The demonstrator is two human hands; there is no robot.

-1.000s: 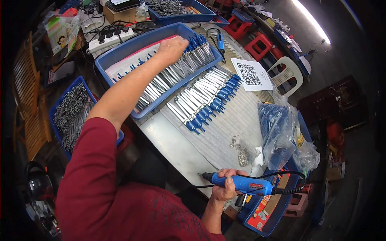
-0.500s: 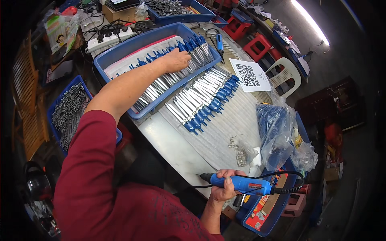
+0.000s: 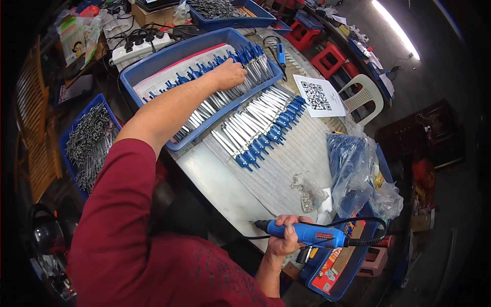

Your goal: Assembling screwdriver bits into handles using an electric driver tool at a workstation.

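Worker at bench, seen from above; all places given rel. to the long blue tray [image 3: 148,71]. L hand [image 3: 229,75] is over the tray's R half, palm down, fingers curled narrow among the blue-ended silver rods [image 3: 258,71] standing in rows there; fingertips hidden, so can't tell whether a rod is gripped. R hand [image 3: 286,238], well apart from the tray on its near R side, is wrapped round a blue corded electric screwdriver [image 3: 317,235], thumb on top of the body; driver lies approx. level, black nose pointing L, cable looping off its R end.

Just beside the tray, near side: a 2nd set of similar rods (loose row) [image 3: 250,125], laid slantwise on a white foam sheet [image 3: 302,158], silver ends toward the tray, blue ends away. Same sheet, farther from the tray: clear bag w/ small metal pcs [image 3: 308,199].

R of tray: QR-code card [image 3: 318,95] and, nearer the tray's R end, a slim blue hand tool [image 3: 280,52] w/ black cord. Behind tray, L part: white power strip [image 3: 140,50] w/ black plugs. L of tray, lower: blue bin [image 3: 62,140] full of grey metal parts.
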